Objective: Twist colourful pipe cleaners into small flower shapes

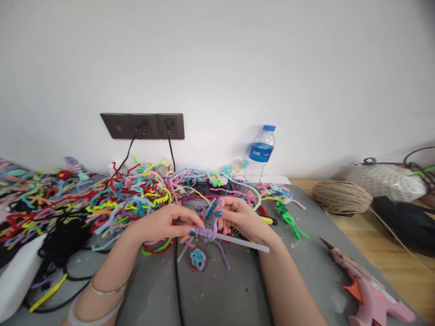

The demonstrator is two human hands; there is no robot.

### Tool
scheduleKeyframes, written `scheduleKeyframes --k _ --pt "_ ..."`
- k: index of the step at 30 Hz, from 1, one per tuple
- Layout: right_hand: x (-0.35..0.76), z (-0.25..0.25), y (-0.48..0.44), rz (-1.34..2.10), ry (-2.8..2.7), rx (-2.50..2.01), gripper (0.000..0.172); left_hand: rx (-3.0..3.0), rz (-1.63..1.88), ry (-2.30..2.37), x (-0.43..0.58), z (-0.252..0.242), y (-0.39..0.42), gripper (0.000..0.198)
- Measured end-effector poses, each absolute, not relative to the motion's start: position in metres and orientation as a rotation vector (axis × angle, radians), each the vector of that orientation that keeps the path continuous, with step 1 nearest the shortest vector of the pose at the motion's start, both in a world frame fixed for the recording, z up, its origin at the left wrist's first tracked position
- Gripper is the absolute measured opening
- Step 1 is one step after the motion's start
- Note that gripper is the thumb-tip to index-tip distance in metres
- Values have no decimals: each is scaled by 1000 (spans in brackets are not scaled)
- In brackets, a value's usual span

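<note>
My left hand [170,222] pinches a translucent white glue stick [246,243] where a lilac pipe cleaner [205,232] is coiled around it. The stick sticks out to the right, under my right wrist. With thumb and fingers closed, my right hand [241,217] grips the same pipe cleaner, which rises from the coil. Below my hands, a small blue and red pipe-cleaner flower [197,259] lies on the grey table [217,299]. Beside it rest a loose lilac strand [222,254] and another pale stick [185,250].
A heap of colourful pipe cleaners [136,199] spreads along the wall. A water bottle [261,151] stands behind. At right are a pink glue gun [369,290] and a twine ball [341,197]. A black cord [177,285] crosses the table; a white box [22,276] sits at left.
</note>
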State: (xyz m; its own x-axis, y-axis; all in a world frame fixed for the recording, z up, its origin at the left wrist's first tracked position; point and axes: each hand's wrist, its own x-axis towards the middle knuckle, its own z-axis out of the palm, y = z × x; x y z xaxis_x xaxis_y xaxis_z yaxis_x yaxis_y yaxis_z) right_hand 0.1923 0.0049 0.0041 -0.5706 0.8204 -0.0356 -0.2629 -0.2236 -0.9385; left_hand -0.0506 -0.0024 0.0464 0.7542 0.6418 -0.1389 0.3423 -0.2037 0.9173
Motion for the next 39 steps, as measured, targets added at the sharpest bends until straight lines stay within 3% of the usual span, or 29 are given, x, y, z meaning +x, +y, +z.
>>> scheduleKeyframes --k 8,14,39 --pt "166 0 4 1873 -914 -676 38 1661 853 867 -24 33 -4 23" --pt "161 -6 5 1688 -917 -675 37 1668 1137 1110 -14 30 -3 24" --pt "160 3 -1 1543 -1311 -657 32 1887 1021 1208 -14 28 -7 27"
